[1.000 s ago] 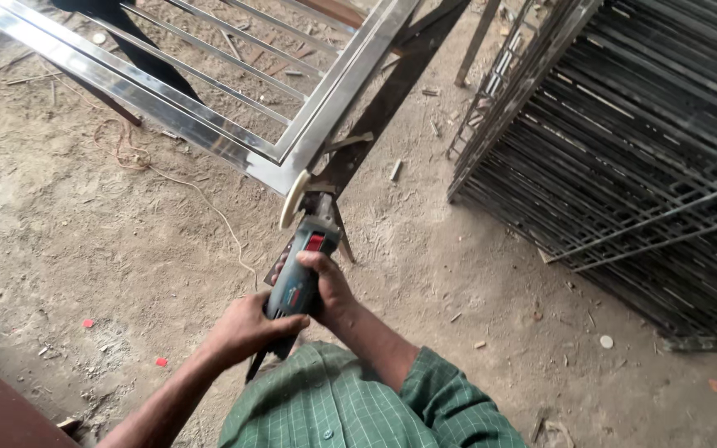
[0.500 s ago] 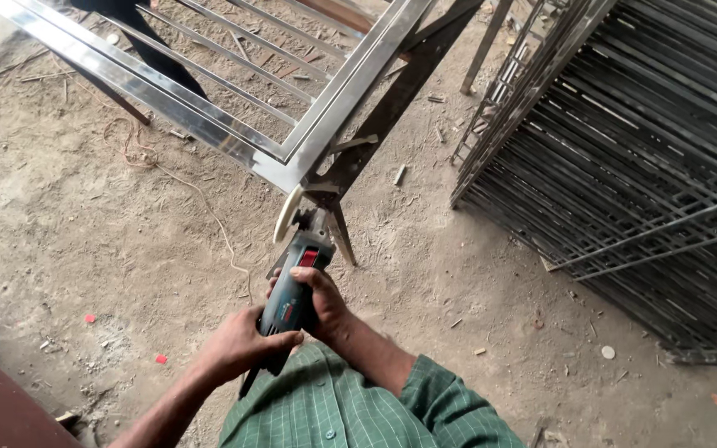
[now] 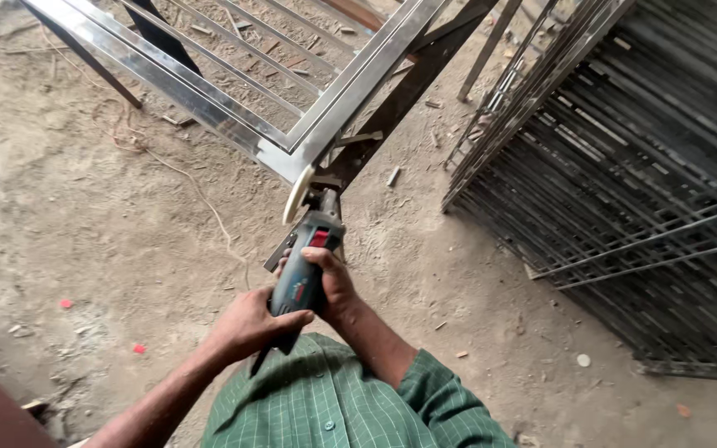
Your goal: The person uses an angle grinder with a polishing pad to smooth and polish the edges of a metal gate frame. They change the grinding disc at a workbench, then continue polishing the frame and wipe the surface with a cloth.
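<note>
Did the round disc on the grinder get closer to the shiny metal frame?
Yes. The grinder's disc has moved up toward the corner of the shiny frame and now sits right at it.

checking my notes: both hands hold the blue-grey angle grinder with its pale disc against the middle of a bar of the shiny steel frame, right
Not quite. In the head view both hands, left and right, hold the blue-grey angle grinder, but its pale disc meets the shiny steel frame at its corner, not mid-bar.

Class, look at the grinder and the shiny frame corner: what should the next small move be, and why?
Probably ease the angle grinder forward a little so its disc works the corner of the steel frame. The disc's edge sits right at that corner, and both the left hand and the right hand grip the body.
</note>
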